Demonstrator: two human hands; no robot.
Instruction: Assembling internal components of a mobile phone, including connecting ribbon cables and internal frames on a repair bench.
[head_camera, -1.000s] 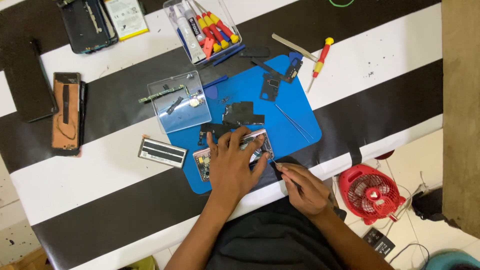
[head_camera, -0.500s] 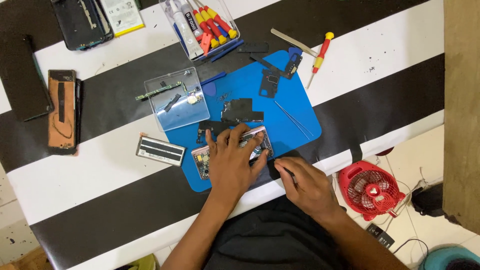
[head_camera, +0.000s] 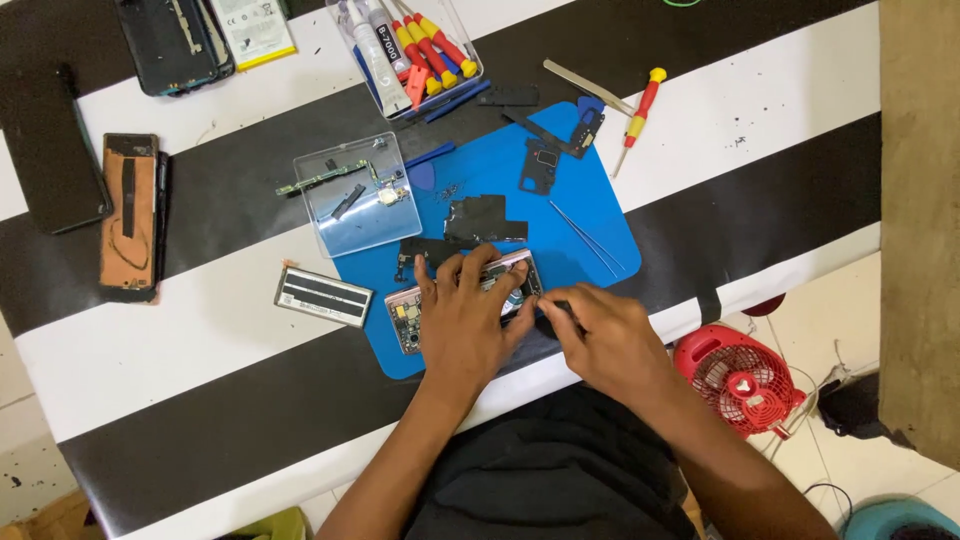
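An opened pink phone (head_camera: 410, 312) lies on a blue work mat (head_camera: 590, 215), its insides exposed. My left hand (head_camera: 462, 318) presses flat on the phone and covers most of it. My right hand (head_camera: 605, 338) sits at the phone's right end, pinching a small dark tool (head_camera: 560, 306) whose tip points at the phone. Loose black phone parts (head_camera: 485, 215) lie on the mat just beyond my fingers. Thin metal tweezers (head_camera: 585, 238) rest on the mat to the right.
A clear tray (head_camera: 350, 215) with a circuit board sits left of the mat, a clear box of screwdrivers (head_camera: 420, 40) behind it. A red-handled screwdriver (head_camera: 640, 115), a battery (head_camera: 322, 296), phone shells (head_camera: 130, 215) and a dark phone (head_camera: 50, 160) lie around. A red fan (head_camera: 745, 378) stands on the floor.
My right hand has moved left from the table's edge up to the phone's right end, bringing the small tool with it. My left hand has stayed on the phone.
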